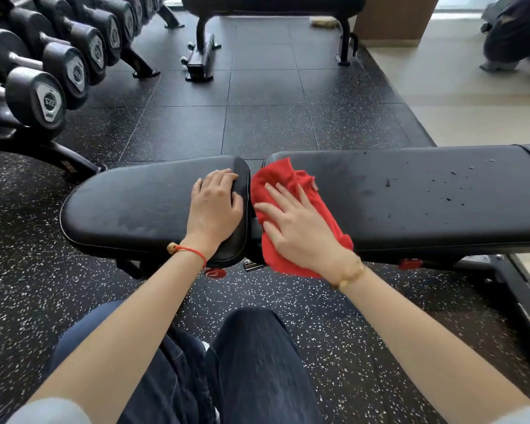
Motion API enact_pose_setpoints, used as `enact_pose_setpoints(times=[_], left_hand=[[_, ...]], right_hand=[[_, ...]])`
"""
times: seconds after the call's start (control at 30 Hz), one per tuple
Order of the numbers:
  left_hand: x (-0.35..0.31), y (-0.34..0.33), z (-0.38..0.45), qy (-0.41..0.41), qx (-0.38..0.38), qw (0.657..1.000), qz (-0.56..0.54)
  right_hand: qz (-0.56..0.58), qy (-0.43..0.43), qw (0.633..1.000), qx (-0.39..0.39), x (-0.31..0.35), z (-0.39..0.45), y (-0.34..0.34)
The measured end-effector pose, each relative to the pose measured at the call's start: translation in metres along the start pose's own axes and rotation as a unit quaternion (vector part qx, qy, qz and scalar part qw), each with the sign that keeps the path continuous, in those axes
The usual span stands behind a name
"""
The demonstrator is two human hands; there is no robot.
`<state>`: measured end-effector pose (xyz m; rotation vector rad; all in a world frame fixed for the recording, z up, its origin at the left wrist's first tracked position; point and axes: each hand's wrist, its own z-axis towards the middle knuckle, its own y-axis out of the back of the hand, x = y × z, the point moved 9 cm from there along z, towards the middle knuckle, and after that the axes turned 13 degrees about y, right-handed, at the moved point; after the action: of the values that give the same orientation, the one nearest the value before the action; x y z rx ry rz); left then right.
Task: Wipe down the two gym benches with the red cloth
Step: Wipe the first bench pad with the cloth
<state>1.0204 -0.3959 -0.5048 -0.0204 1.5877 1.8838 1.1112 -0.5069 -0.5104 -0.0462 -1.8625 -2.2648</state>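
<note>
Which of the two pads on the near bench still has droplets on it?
The long pad, right of the gap, under the red cloth and right hand. The short pad shows none.

Bright daylight coming in from 1 o'clock, glare washing out the pale floor (471, 96); edges bending, slight softness at 6 o'clock.

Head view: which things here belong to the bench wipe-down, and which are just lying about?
In the job:
red cloth under right hand
near bench, steadied by left hand
far bench

Just about:
dumbbell rack
broom head
</note>
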Motion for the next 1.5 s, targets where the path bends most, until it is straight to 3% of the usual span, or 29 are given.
enact_pose_setpoints(times=[0.2, 0.43, 0.6, 0.7, 0.97, 1.23, 1.5], left_hand=[[0.002, -0.003, 0.000, -0.001, -0.004, 1.000, -0.001], [0.000, -0.003, -0.001, -0.003, 0.001, 1.000, 0.001], [0.001, -0.002, 0.001, -0.006, -0.006, 1.000, 0.007], [0.001, -0.003, 0.000, -0.005, -0.004, 1.000, 0.004], [-0.001, 0.000, 0.000, -0.001, -0.004, 1.000, 0.009], [0.001, 0.000, 0.000, -0.005, -0.002, 1.000, -0.002], [-0.002, -0.003, -0.001, -0.001, 0.009, 1.000, 0.015]], right_hand=[[0.021, -0.009, 1.000, -0.007, -0.003, -0.028, 0.003], [0.021, -0.139, 0.990, 0.018, -0.067, 0.041, 0.002], [0.015, -0.044, 0.999, -0.007, -0.020, -0.004, 0.003], [0.034, -0.024, 0.999, -0.004, -0.025, -0.017, 0.006], [0.013, -0.188, 0.982, 0.012, -0.100, 0.046, 0.003], [0.025, -0.065, 0.997, -0.015, -0.043, -0.021, 0.007], [0.010, -0.237, 0.971, 0.008, -0.147, 0.003, 0.017]])
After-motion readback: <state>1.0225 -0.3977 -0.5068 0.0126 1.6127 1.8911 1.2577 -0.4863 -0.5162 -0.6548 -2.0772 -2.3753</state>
